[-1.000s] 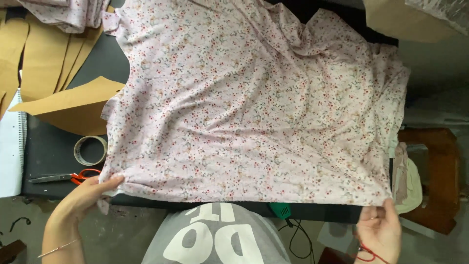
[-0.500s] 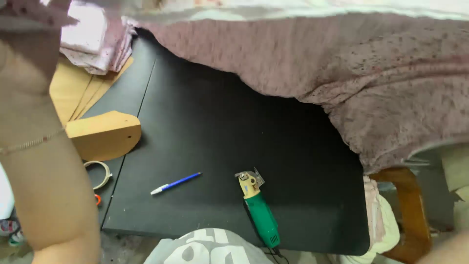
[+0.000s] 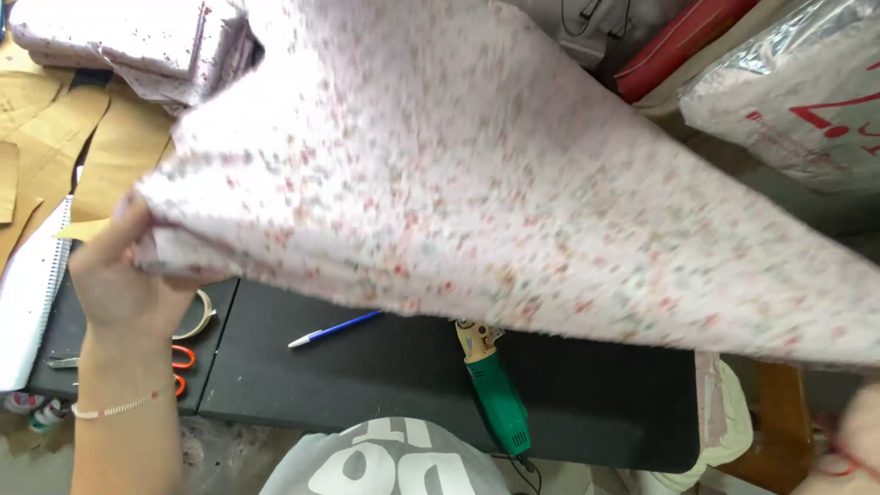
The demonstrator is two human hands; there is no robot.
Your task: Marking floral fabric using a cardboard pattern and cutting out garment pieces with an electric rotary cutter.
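A large white floral fabric (image 3: 477, 174) is lifted off the black table (image 3: 367, 376) and stretches, blurred, across most of the view. My left hand (image 3: 119, 280) pinches its left corner above the table's left end. My right hand (image 3: 857, 445) is a blur at the bottom right corner, just under the fabric's right edge; its grip is not clear. On the uncovered table lie a blue pen (image 3: 335, 327) and a green-handled electric cutter (image 3: 495, 390).
Under my left hand lie a tape roll (image 3: 200, 316) and red-handled scissors (image 3: 179, 367). A spiral notebook (image 3: 27, 302) and brown paper patterns (image 3: 55, 137) sit at the left. Folded floral fabric (image 3: 119, 41) is stacked at the top left; a plastic-wrapped bundle (image 3: 797, 92) at the top right.
The fabric, flat on the table a second ago, has been lifted and swung over, uncovering the pen and cutter. My left hand rose with its corner.
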